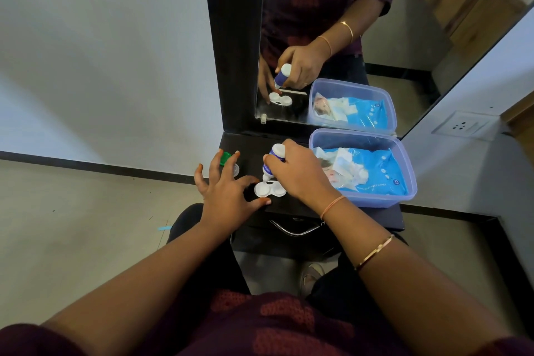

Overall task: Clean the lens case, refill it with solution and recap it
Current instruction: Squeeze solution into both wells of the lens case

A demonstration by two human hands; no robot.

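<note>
A white two-well lens case (270, 190) lies uncapped on the dark shelf (291, 205). My left hand (224, 193) has its fingers spread, and its thumb and index fingertip pinch the case's left well at its edges. My right hand (297, 173) grips a small white and purple solution bottle (275, 156), tipped nozzle down just above the case's far edge. A green cap (225, 157) and a white cap (236, 170) lie at the shelf's left end, partly behind my left fingers.
A clear plastic tub (404, 196) with a blue pack of wipes (378, 173) and crumpled tissues takes up the shelf's right half. A mirror (404, 37) stands behind the shelf. A drawer handle (294, 230) sits below the shelf's front edge.
</note>
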